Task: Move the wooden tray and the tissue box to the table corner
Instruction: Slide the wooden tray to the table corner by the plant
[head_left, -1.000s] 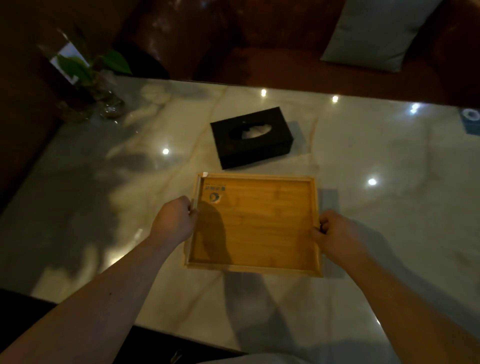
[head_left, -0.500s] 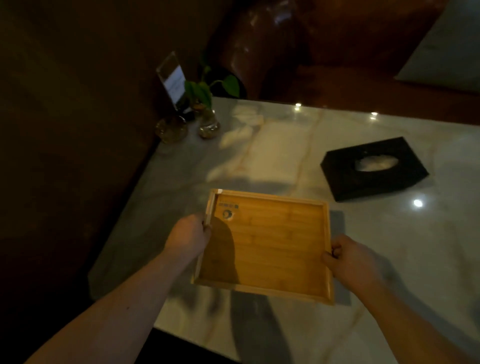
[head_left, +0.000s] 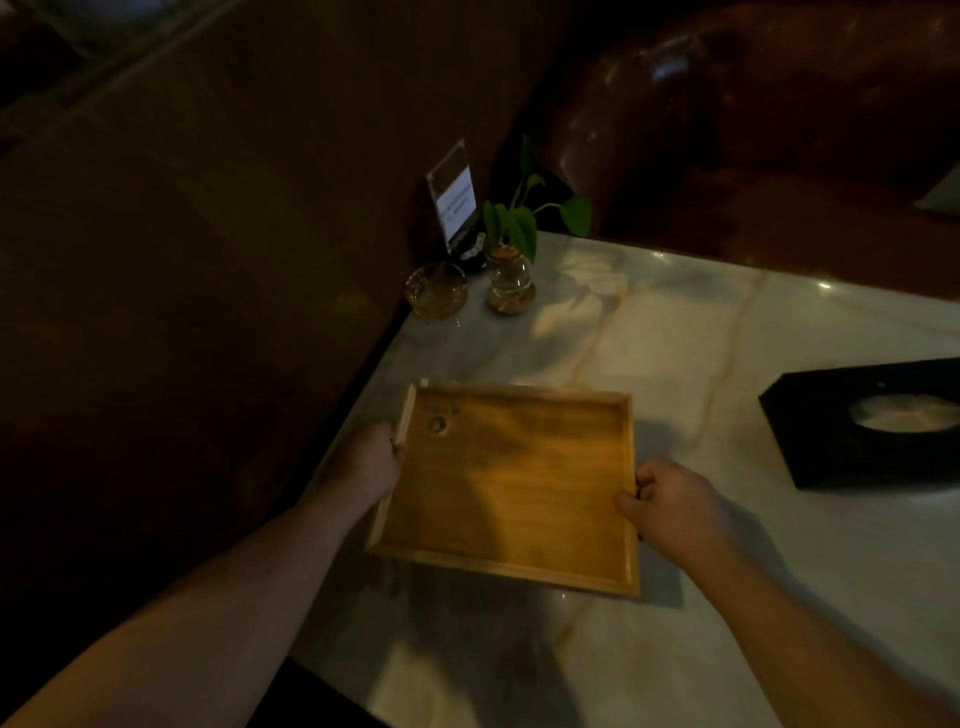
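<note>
The empty wooden tray (head_left: 511, 483) is at the left side of the marble table (head_left: 675, 338), its left rim over the table's left edge. My left hand (head_left: 366, 462) grips the tray's left rim and my right hand (head_left: 667, 506) grips its right rim. The black tissue box (head_left: 872, 423), with a white tissue showing in its oval slot, lies on the table at the right edge of view, apart from the tray.
At the far left corner stand a clear card holder (head_left: 453, 197), a glass ball (head_left: 435, 295) and a small glass vase with a green plant (head_left: 511, 260). A dark wall runs along the table's left edge. A brown leather sofa (head_left: 753, 114) is behind the table.
Both hands have carried the tray left toward the table's left edge. The view has swung left, so the tissue box now sits at the right edge of view.
</note>
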